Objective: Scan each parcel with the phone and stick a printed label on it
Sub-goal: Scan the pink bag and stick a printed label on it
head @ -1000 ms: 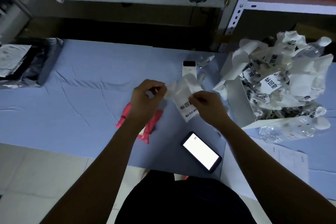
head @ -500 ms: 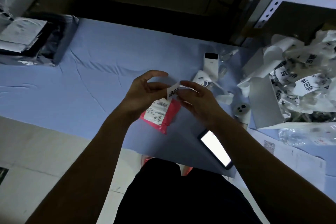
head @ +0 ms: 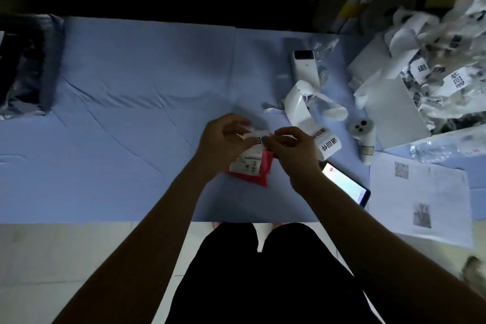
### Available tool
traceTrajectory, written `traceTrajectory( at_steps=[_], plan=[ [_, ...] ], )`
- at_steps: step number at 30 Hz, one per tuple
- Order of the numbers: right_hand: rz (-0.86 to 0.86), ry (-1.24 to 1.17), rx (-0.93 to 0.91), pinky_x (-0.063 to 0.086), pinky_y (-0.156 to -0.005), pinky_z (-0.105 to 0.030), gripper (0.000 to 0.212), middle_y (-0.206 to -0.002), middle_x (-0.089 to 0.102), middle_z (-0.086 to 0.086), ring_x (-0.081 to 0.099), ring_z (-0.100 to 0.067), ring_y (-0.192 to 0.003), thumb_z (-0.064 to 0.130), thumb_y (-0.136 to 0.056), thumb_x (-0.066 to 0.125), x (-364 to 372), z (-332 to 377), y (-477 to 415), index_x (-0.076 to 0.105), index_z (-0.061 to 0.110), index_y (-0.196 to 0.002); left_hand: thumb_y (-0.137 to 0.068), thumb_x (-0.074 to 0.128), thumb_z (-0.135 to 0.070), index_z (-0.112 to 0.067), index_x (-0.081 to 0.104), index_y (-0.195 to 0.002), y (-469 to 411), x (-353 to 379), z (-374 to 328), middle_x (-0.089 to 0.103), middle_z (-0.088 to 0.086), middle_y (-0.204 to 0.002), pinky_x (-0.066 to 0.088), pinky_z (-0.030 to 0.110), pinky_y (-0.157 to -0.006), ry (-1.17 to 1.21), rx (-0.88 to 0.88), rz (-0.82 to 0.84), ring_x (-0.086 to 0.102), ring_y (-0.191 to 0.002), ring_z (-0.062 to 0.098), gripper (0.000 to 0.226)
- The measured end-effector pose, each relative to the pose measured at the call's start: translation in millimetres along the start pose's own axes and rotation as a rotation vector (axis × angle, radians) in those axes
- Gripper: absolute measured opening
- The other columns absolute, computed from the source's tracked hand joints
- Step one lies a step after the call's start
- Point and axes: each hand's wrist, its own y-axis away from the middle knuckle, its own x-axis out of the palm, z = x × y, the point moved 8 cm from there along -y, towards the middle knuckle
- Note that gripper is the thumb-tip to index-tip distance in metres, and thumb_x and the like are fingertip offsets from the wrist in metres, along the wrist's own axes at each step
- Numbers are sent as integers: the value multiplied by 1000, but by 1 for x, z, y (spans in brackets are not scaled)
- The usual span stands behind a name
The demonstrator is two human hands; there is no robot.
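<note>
Your left hand (head: 223, 139) and right hand (head: 292, 150) are bare, as are your forearms (head: 157, 218) down to the frame's bottom edge. At lower centre you wear plain black legwear (head: 263, 284), which splits into two legs near its top. Just above it show two reddish footwear tips (head: 217, 224), too small to tell their kind.

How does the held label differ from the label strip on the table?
The held label is one small piece, pinched between left hand and right hand above the red parcel; the label strip is longer, curled, and lies on the blue cloth. Both are white with black print.
</note>
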Motion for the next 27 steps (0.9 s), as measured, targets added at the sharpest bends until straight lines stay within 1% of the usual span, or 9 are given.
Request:
traceTrajectory(
  at_steps=[3,7,8,10,12,16,21,24,27],
  plan=[
    [-147,258,-94,61,-78,-44,20,-84,74,-11,74,-29,-83,9,-78,84,5,-11,-5,68,6,-88,-80,76,-1,-10,74,-99,-7,6,8,76,3,-94,59,38,-85,-271,100,-49,72,-88,18,21],
    [-216,560,-227,41,-61,-6,8,-72,67,10,67,-13,-74,14,-81,78,24,-12,-15,70,18,-83,-88,68,-6,-7,76,-99,-17,14,13,75,8,-98,55,38,-84,-543,195,-57,70,-88,25,14],
    [-217,614,-242,38,-58,-4,6,-73,68,10,67,-14,-75,12,-83,74,28,-12,-18,72,18,-84,-90,66,-6,-7,76,-99,-19,17,16,74,9,-100,53,38,-85,-592,200,-45,68,-91,26,14],
    [-187,716,-257,39,-60,-8,13,-84,74,1,68,-19,-79,8,-85,67,35,-16,-22,78,15,-89,-92,59,-5,-8,76,-98,-21,24,24,69,9,-109,49,34,-85,-694,184,7,64,-98,27,18],
    [-134,808,-268,49,-71,-26,19,-97,75,-7,68,-26,-87,9,-89,64,43,-19,-25,80,13,-97,-93,57,-5,-10,73,-95,-18,29,30,59,7,-116,45,31,-82,-755,166,31,59,-100,26,17],
    [-193,1038,-248,44,-76,-31,18,-111,60,-2,58,-26,-100,30,-93,69,39,-25,-27,78,27,-108,-93,63,-19,-17,64,-91,-11,20,32,56,11,-114,54,45,-77,-789,185,-48,60,-94,34,2],
    [-300,734,-53,57,-83,-40,26,-113,57,-4,65,-25,-99,38,-94,67,2,-49,-23,71,25,-116,-90,70,-31,-15,69,-117,-1,-13,51,53,13,-113,56,44,-75,-733,172,-174,59,-99,30,31],
    [-148,549,12,59,-89,-44,43,-121,66,-6,69,-23,-101,36,-98,63,1,-67,-22,59,16,-137,-82,78,-40,-14,60,-129,7,-28,81,63,10,-121,56,42,-88,-484,-110,-215,63,-106,25,57],
    [16,348,60,63,-81,-37,42,-120,68,-1,71,-20,-101,32,-99,63,5,-81,-16,58,19,-139,-77,83,-35,-23,64,-125,22,-15,92,71,-3,-116,57,35,-89,-336,-178,-67,68,-102,17,52]
  ],
)
